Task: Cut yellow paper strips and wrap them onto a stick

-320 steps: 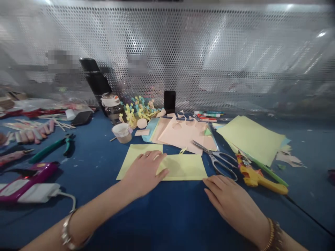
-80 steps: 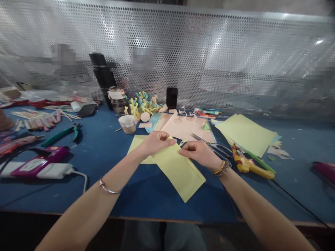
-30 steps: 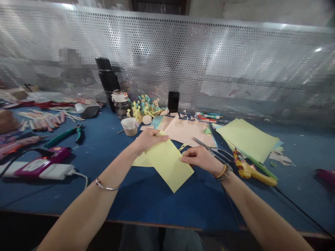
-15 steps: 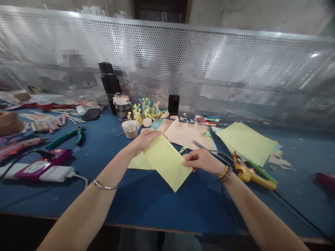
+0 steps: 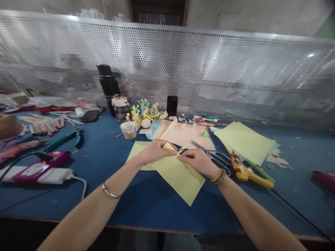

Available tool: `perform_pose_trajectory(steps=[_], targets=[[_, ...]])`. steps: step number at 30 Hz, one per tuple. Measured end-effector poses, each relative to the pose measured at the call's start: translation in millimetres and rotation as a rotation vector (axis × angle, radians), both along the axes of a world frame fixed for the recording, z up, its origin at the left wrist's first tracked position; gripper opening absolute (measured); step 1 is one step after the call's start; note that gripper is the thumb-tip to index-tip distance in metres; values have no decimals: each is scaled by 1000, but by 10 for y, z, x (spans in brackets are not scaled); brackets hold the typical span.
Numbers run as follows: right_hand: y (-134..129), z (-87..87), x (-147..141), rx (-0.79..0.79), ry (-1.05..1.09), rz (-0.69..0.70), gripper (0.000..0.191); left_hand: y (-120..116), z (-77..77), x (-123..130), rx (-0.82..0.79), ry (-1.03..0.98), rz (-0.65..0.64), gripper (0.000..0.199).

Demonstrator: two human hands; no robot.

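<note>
A sheet of yellow paper [image 5: 183,181] is pinched along its far edge between my two hands, its near corner pointing toward me. My left hand [image 5: 159,152] grips it near the left end of that edge, thumb on top. Close beside it, my right hand [image 5: 197,161] has its thumb and forefinger closed on the same edge. Underneath, to the left, lies another piece of yellow paper [image 5: 136,153]. A small yellow-green strip shows just beyond my fingertips. Grey-handled scissors [image 5: 218,157] rest just right of my right hand, blades toward the pink paper [image 5: 178,134].
A yellow glue gun [image 5: 244,170] and a yellow paper stack [image 5: 246,139] lie at right. Left are green pliers [image 5: 61,139], a purple-and-white power strip [image 5: 44,170] and another person's hand [image 5: 9,126]. A paper cup [image 5: 128,130], a jar [image 5: 121,109] and a phone [image 5: 172,105] stand behind.
My left hand has slid right and nearer, toward my right hand. The yellow sheet has shifted right and toward me, and my right hand now holds its far edge.
</note>
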State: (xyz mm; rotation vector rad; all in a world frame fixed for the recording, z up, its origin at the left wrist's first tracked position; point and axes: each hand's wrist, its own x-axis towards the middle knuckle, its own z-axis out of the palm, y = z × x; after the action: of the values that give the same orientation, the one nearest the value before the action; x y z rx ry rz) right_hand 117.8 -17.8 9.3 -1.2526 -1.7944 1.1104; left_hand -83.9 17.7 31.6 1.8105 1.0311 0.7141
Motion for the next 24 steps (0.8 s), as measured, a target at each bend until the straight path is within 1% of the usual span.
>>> perform_pose_trajectory(steps=[2, 4, 9, 12, 14, 16, 18, 20, 21, 24], targets=[[6, -17, 2, 17, -17, 18, 27, 5, -10, 7, 36, 19, 1, 29], [18, -33, 5, 15, -31, 28, 28, 17, -20, -2, 39, 24, 12, 30], [61, -41, 70, -43, -34, 41, 31, 63, -3, -83, -56, -60, 89, 40], [87, -32, 146, -55, -62, 54, 30, 129, 25, -159, -187, -171, 153, 48], [105, -34, 192, -90, -31, 34, 29, 197, 37, -215, -283, -254, 216, 53], [126, -46, 220, -117, 51, -35, 27, 269, 42, -263, -329, -379, 277, 56], [152, -65, 226, -107, 142, -130, 28, 315, 38, -279, -331, -539, 310, 60], [179, -85, 216, -83, 215, -220, 32, 304, 21, -240, -342, -644, 292, 64], [190, -95, 207, -75, 250, -259, 34, 274, 6, -195, -355, -652, 258, 65], [210, -118, 171, -56, 328, -339, 38, 112, -71, 9, -370, -527, 94, 61]])
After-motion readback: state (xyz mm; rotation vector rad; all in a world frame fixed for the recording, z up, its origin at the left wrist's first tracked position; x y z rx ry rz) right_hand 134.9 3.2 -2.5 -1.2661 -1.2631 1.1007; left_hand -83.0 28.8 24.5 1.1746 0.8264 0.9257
